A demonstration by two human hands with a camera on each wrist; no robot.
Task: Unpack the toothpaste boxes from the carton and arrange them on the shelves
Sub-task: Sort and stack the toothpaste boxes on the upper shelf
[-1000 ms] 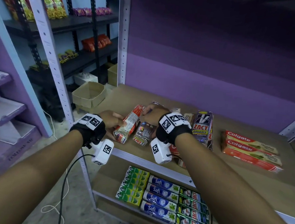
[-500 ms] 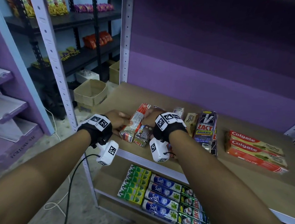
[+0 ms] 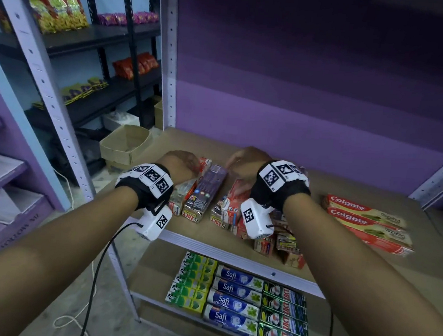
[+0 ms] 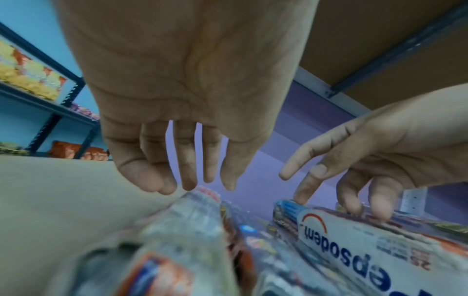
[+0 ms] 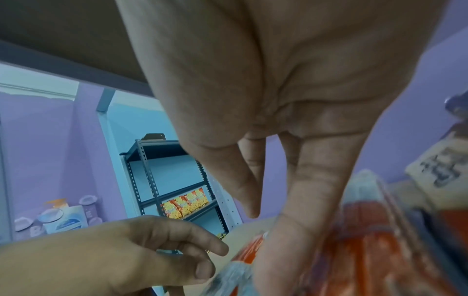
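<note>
Both hands over the pile of toothpaste boxes on the brown shelf board [image 3: 334, 185].

Left hand [image 3: 179, 164]: grip loose, fingers [image 4: 187, 164] hang straight and slightly apart just above a clear-wrapped bundle of red-and-white toothpaste boxes [image 3: 186, 191]. Holding nothing. Contact with the wrap: can't tell, blurred in the left wrist view.

Right hand [image 3: 247, 160]: grip spread, fingertips [image 4: 301, 192] pressed down on top of a white-and-red Pepsodent carton bundle [image 4: 367, 240]. Not curled round it.

Between the two hands: a dark purple ZACT toothpaste box [image 3: 207, 190], lying flat, long side running away from me, just beside the left bundle.

More small boxes sit jumbled under my right wrist at the front edge of the shelf.

Right side of the same shelf: stacked red Colgate boxes [image 3: 365, 223], well apart from the pile.

Lower shelf [image 3: 152, 269]: neat rows, green boxes [image 3: 191, 283] left, blue-and-white Safi boxes [image 3: 235, 297] middle, dark green ZACT boxes [image 3: 285, 315] right.

Open brown cardboard carton [image 3: 126, 143] on the floor, left of the rack.
</note>
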